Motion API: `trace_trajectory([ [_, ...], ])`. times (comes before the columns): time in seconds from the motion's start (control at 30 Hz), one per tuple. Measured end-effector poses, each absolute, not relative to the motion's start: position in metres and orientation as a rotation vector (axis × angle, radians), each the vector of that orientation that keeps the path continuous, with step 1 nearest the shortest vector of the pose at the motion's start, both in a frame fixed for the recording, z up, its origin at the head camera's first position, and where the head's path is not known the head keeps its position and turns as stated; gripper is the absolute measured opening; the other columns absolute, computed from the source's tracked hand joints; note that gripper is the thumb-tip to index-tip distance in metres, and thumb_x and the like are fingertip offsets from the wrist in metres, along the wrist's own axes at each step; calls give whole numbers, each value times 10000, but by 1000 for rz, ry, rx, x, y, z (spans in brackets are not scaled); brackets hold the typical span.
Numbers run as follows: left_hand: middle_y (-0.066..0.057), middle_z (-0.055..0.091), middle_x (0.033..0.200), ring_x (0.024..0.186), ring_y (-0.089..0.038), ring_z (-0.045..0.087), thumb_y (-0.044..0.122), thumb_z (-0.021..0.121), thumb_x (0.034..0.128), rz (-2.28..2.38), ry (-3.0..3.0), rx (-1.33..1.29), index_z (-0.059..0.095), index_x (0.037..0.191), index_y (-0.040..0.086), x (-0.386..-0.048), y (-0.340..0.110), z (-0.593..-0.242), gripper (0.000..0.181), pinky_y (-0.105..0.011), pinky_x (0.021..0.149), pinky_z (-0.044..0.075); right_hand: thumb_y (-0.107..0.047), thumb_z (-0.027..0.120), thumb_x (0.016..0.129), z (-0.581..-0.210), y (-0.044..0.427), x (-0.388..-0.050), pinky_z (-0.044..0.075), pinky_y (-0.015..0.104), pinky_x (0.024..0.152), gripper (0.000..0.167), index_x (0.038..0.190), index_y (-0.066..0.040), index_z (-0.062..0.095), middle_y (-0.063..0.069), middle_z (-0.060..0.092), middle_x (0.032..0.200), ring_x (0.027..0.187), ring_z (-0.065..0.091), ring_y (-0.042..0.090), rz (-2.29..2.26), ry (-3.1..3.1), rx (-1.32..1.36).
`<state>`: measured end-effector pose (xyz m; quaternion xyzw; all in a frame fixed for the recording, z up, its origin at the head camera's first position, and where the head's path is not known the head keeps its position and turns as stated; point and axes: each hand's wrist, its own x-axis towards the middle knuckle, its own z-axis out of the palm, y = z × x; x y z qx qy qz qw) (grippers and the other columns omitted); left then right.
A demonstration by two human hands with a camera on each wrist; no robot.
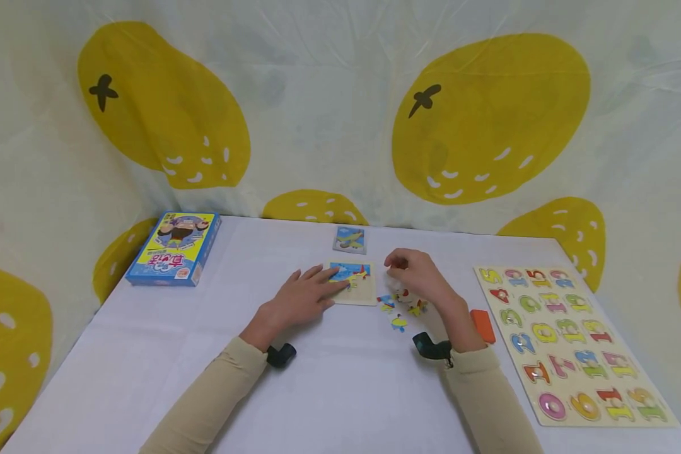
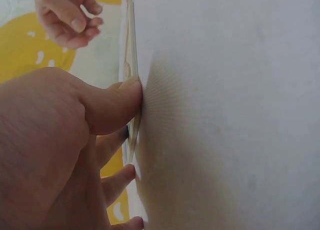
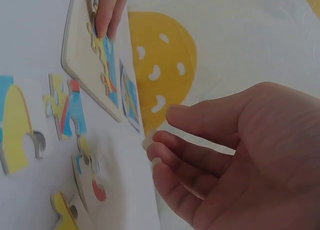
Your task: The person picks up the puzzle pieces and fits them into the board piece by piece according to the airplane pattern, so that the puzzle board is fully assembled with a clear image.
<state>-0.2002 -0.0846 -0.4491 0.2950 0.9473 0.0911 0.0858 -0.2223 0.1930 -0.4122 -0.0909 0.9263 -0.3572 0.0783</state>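
Observation:
A small wooden jigsaw board (image 1: 364, 296) lies mid-table, its upper part filled with a blue, yellow and red picture. My left hand (image 1: 303, 299) rests on its left side, fingers extended over the picture. In the left wrist view the thumb (image 2: 117, 102) touches the board's edge. Just right of the board, my right hand (image 1: 422, 276) hovers above the table. The right wrist view shows its fingers (image 3: 180, 157) loosely bent, thumb apart from them, with nothing visible between. Below it lie several loose jigsaw pieces (image 1: 399, 323), some overlapping and partly hidden by the hand in the head view.
Behind the board lies a small picture card (image 1: 350, 239) with an airplane. A blue and yellow box (image 1: 173, 249) sits at the back left. On the right are an orange block (image 1: 482, 326) and a wooden number board (image 1: 573, 343). A patterned curtain (image 1: 323, 126) borders the table.

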Motion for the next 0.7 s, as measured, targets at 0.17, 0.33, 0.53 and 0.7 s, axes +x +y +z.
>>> trace_trajectory([
  [0.17, 27, 297, 1642, 1521, -323, 261, 364, 487, 1037, 300, 2820, 879, 396, 1513, 393, -200, -84, -449, 485, -641, 1178, 229, -124, 623, 953, -413, 200, -219, 497, 302, 739, 198, 1137, -75, 676, 79, 635, 978, 887, 562, 229, -1002, 2712, -286],
  [0.33, 20, 307, 1638, 1520, -324, 261, 352, 496, 1035, 325, 2816, 881, 403, 1510, 391, -200, -85, -450, 485, -644, 1178, 224, -79, 635, 924, -414, 205, -216, 490, 294, 701, 181, 1099, -81, 681, 72, 620, 936, 843, 554, 216, -933, 2635, -330],
  [0.53, 23, 311, 1636, 1521, -319, 260, 353, 499, 1033, 335, 2818, 881, 410, 1506, 394, -200, -85, -449, 482, -643, 1177, 225, 15, 651, 840, -417, 209, -207, 480, 298, 705, 182, 988, -78, 700, 53, 636, 877, 820, 546, 193, -896, 2548, -477],
  [0.7, 20, 313, 1635, 1519, -324, 264, 348, 503, 1032, 333, 2816, 882, 415, 1504, 389, -200, -85, -448, 482, -643, 1177, 228, 23, 749, 773, -419, 209, -194, 495, 298, 769, 268, 1007, -101, 704, 46, 648, 939, 874, 548, 184, -821, 2498, -588],
])
